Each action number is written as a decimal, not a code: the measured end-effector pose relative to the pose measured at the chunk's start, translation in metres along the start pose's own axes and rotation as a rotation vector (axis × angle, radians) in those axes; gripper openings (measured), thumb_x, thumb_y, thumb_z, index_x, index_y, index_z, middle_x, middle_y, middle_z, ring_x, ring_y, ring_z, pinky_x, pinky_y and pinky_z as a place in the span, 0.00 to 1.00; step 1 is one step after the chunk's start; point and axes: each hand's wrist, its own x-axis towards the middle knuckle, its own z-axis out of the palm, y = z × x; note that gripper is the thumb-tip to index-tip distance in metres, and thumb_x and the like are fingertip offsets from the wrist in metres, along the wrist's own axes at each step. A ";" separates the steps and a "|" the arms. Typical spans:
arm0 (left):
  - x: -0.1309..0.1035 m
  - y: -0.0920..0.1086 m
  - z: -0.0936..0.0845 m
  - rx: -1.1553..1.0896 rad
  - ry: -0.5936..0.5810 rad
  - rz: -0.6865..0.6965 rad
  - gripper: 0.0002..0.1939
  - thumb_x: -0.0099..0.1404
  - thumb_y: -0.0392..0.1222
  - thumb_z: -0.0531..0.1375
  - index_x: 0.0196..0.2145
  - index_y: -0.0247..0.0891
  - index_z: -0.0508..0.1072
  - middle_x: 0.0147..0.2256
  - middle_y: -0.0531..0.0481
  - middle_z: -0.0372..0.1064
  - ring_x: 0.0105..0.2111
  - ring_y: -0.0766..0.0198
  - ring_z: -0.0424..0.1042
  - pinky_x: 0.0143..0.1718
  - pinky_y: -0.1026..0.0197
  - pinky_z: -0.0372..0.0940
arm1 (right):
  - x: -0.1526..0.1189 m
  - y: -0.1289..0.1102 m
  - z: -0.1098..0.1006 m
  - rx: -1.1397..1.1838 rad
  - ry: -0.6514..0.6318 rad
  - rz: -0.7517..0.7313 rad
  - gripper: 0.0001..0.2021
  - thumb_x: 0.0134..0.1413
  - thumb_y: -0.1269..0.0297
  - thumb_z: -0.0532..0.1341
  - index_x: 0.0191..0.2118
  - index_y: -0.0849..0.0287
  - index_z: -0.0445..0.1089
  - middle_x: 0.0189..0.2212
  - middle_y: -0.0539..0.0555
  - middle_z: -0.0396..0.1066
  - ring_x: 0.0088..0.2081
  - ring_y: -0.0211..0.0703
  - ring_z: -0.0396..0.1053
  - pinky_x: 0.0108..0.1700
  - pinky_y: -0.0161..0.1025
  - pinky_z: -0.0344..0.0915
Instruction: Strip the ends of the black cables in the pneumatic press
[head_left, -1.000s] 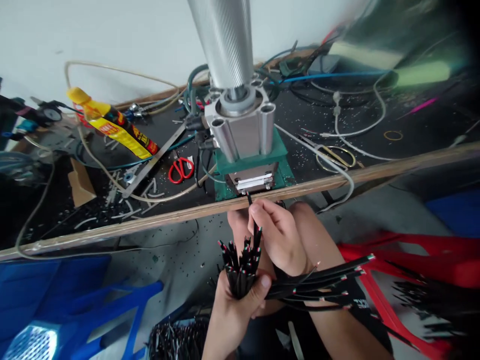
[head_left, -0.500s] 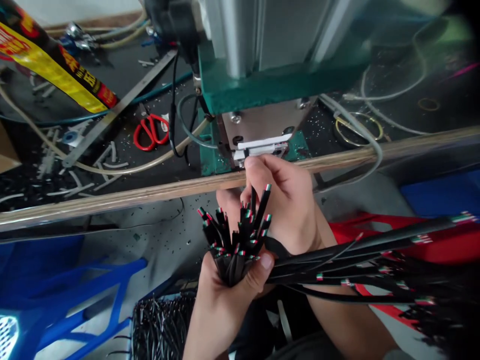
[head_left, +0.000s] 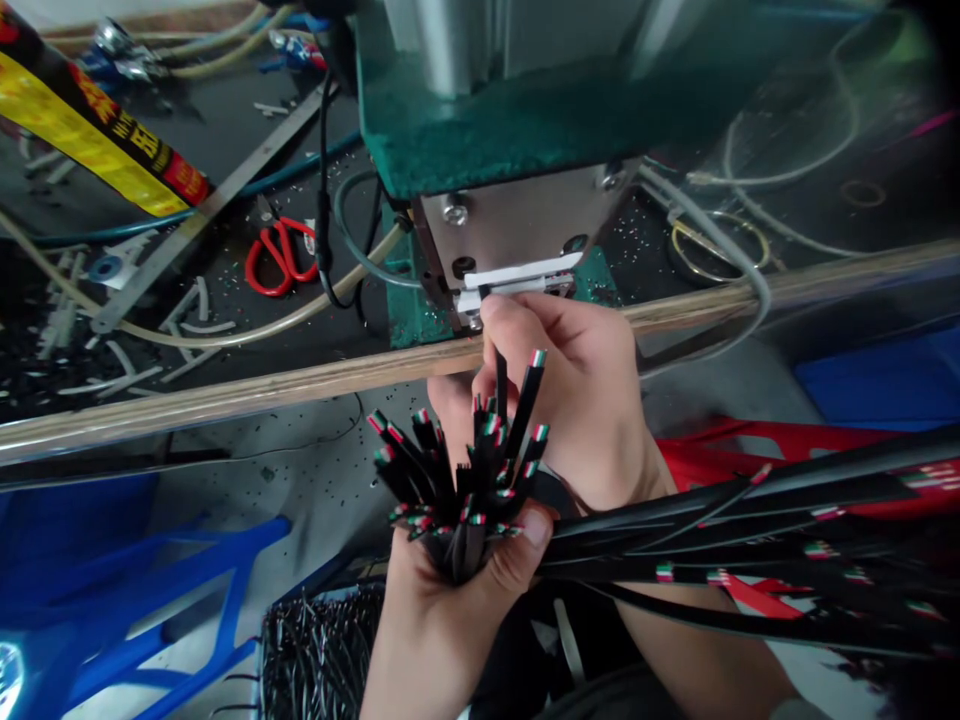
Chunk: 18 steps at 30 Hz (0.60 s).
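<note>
My left hand (head_left: pixel 465 610) is wrapped round a bundle of black flat cables (head_left: pixel 457 500), whose cut ends show red, white and green cores. The long tails of the bundle run off to the right under my right wrist. With thumb and fingers pinched, my right hand (head_left: pixel 574 390) holds a single black cable (head_left: pixel 501 385), its tip at the slot of a green bench machine (head_left: pixel 517 215). A metal plate and white strips edge that slot. My right fingertips touch or nearly touch the strips; the cable's very tip is hidden.
On the dark bench (head_left: pixel 360 355) lie red-handled snips (head_left: pixel 281 255), a steel ruler (head_left: pixel 210 210), hoses, clear tube scraps and a yellow-black package (head_left: pixel 97 130). Below are a blue plastic stool (head_left: pixel 187 600), a red stool (head_left: pixel 697 460) and a bin of black cables (head_left: pixel 319 650).
The machine and bench have shifted slightly left and up in the view. Both hands keep their grips, and the single cable stays at the slot.
</note>
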 end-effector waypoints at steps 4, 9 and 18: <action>0.001 0.000 0.000 -0.019 -0.036 -0.026 0.24 0.64 0.60 0.80 0.23 0.41 0.81 0.21 0.54 0.66 0.24 0.65 0.63 0.26 0.63 0.61 | 0.002 -0.004 0.003 0.008 0.020 0.019 0.25 0.71 0.66 0.64 0.19 0.55 0.63 0.15 0.44 0.65 0.19 0.33 0.65 0.27 0.34 0.64; 0.002 -0.003 -0.002 -0.040 -0.002 -0.045 0.22 0.58 0.62 0.82 0.29 0.42 0.88 0.24 0.52 0.72 0.23 0.66 0.60 0.25 0.63 0.62 | 0.003 -0.005 0.008 0.072 0.044 0.048 0.25 0.70 0.69 0.63 0.19 0.54 0.60 0.15 0.43 0.58 0.18 0.33 0.64 0.25 0.34 0.63; -0.003 0.003 -0.002 -0.032 0.049 -0.068 0.19 0.60 0.59 0.82 0.30 0.41 0.88 0.19 0.54 0.66 0.20 0.64 0.62 0.23 0.62 0.63 | 0.003 -0.003 0.010 0.118 0.049 0.053 0.23 0.67 0.69 0.61 0.18 0.54 0.61 0.14 0.45 0.60 0.19 0.36 0.65 0.24 0.35 0.61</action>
